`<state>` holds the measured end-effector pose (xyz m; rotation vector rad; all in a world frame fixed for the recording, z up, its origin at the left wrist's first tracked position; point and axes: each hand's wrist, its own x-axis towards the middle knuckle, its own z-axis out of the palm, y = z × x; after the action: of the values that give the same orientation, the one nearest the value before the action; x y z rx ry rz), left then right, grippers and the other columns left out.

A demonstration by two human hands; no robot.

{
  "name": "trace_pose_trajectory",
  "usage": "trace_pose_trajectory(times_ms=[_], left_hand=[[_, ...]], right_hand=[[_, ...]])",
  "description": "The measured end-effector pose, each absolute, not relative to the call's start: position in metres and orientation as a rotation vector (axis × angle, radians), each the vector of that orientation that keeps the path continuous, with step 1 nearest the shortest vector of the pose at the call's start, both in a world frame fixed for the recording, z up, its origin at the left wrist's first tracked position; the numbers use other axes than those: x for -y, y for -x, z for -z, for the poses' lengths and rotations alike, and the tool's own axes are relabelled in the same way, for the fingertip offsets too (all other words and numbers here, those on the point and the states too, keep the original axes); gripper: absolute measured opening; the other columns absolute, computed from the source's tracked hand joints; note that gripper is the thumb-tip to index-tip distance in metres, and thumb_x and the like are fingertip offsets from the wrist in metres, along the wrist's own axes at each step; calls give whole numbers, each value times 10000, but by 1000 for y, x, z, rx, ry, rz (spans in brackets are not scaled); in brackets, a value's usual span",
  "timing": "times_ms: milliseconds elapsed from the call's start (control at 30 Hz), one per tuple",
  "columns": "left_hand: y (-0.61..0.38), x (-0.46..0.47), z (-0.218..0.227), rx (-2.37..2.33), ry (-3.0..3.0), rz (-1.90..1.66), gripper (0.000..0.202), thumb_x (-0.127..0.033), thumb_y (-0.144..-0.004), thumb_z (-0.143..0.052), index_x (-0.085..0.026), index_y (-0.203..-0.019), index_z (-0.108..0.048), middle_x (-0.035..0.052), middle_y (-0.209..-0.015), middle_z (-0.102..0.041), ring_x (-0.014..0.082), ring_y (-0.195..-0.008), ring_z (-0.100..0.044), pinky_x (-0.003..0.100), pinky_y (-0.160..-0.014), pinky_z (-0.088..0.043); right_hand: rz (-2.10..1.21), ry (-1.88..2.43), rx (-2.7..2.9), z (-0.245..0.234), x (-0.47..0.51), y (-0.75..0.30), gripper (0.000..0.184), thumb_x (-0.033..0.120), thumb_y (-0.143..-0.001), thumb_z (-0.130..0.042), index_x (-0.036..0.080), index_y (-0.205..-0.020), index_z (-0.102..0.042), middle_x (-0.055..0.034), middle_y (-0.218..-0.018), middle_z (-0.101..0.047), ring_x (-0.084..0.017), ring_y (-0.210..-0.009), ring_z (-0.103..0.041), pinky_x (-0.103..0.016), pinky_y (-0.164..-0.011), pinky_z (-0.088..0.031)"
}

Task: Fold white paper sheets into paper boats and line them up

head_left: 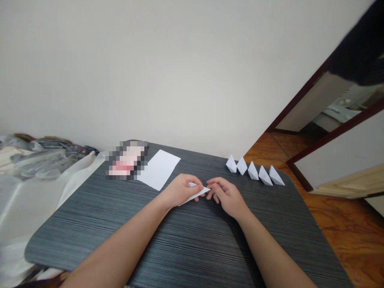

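Observation:
My left hand (pixel 182 189) is closed on a folded piece of white paper (pixel 195 196), thumb on top and fingers behind it. The paper narrows to a point on the right, and part of it is hidden by the hand. Just off that point is my right hand (pixel 225 197), its fingers bent and apart with nothing between them. Whether a fingertip touches the paper I cannot tell. Beyond my left hand, white paper sheets (pixel 160 170) lie flat on the dark table (pixel 192 244).
Several folded white paper boats (pixel 253 171) stand in a row at the table's back right. A blurred-out flat object (pixel 127 160) lies at the back left. Plastic-covered bundles (pixel 45 168) border the left edge. A wall (pixel 186 80) rises behind; wooden floor (pixel 339 218) shows right.

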<state>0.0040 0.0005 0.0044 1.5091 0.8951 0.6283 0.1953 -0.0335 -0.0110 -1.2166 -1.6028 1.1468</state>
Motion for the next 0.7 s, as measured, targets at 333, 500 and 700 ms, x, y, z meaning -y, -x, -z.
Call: trace_pose_trajectory(times_ms=[333,500,700], left_hand=[[-5,1,-7,-948,-1590,-585,249,-341,-793,-524,-133,-807,-658,43,-644,-655,134,-577,-601,198,-503,-411],[-5,1,-9,-942,-1617,-593,227,-323,-789,-531,-139,-792,-664,32,-642,-651,131,-578,-602,205,-531,-423],[-3,-1,-8,-902,-1455,-632,331,-431,-820,-492,-141,-879,-642,26,-595,-626,136,-523,-584,205,-464,-382]], right_hand=[[-1025,1337,1863,1,36,-194,213,207,-870,-464,164,-705,-592,3,-609,-619,-105,-526,-576,-213,-552,-426],[-983,1347,1885,2,35,-192,190,202,-866,-465,168,-732,-595,8,-609,-609,-109,-537,-568,-217,-553,-418],[-1016,1336,1846,-1,34,-193,171,204,-867,-467,174,-743,-581,9,-621,-601,-113,-557,-566,-227,-570,-419]])
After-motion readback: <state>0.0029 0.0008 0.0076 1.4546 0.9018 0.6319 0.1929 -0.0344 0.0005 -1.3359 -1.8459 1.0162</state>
